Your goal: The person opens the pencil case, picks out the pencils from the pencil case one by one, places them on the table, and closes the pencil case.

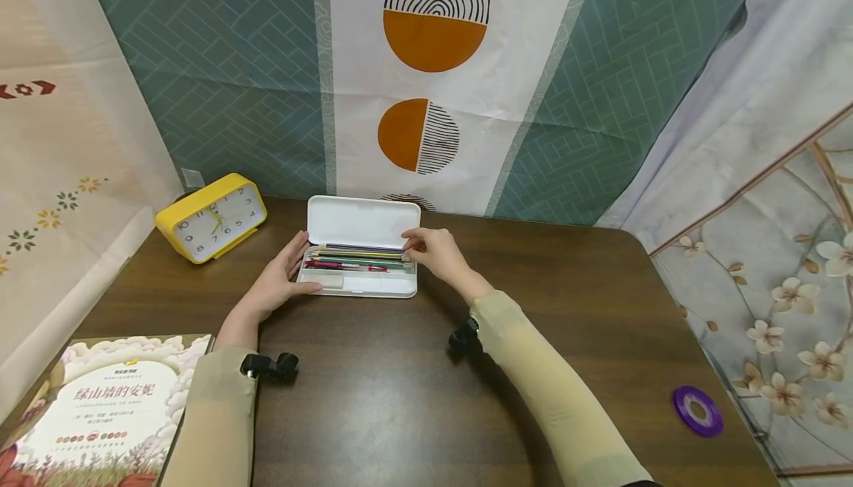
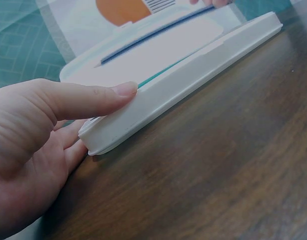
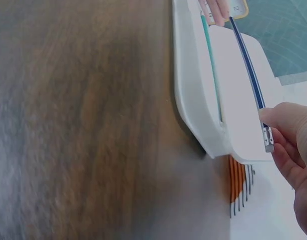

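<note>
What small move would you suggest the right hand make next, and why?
I would probably lower the dark blue pencil into the white case: the right hand pinches it near one end, raised above the case and roughly in line with the pencils lying inside, the lid is open, and the left hand holds the case's left end.

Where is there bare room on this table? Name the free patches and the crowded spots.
Free: the table from right sleeve to purple ring and backdrop; also between that sleeve and the left sleeve, before the white case. Crowded: the left side, with yellow clock and book, and the case, with pencils, left hand and right hand.
</note>
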Demonstrator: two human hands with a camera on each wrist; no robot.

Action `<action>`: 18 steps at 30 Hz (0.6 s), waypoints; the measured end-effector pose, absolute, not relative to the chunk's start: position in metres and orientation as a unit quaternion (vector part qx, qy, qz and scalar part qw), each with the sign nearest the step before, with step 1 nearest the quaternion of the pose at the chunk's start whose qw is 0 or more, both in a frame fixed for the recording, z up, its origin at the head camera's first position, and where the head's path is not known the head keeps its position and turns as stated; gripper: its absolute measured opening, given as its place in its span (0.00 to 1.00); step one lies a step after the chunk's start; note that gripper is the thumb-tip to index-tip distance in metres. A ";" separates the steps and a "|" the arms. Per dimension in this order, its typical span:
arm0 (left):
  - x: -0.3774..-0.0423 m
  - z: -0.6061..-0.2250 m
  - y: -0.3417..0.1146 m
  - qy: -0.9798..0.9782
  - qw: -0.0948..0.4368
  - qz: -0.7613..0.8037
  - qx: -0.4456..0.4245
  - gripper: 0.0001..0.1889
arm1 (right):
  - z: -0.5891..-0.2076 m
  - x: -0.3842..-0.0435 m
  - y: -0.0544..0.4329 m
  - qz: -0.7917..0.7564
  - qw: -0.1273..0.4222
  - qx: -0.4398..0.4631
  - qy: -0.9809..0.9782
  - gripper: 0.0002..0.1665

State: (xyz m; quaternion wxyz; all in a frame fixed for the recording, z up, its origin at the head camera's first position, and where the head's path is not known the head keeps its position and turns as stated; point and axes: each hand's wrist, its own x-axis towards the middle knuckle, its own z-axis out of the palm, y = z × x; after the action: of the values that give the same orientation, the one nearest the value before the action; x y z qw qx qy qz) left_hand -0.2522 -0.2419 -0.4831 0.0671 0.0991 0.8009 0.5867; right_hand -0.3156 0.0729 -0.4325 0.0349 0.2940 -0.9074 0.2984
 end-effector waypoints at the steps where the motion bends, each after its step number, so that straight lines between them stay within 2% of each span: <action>1: -0.252 -0.483 -0.242 0.800 0.067 0.587 0.099 0.59 | -0.431 -0.315 0.075 0.303 0.038 0.294 -0.906 0.16; 18: -0.251 -0.479 -0.241 0.803 0.072 0.584 0.095 0.59 | -0.421 -0.316 0.135 0.353 0.100 0.272 -0.890 0.16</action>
State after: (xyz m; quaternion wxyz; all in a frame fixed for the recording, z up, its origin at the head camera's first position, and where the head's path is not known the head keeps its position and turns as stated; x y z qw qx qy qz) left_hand -0.2510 -0.2410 -0.4786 0.0715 0.0954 0.8027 0.5843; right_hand -0.3161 0.1353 -0.4206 0.0996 0.2725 -0.8895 0.3530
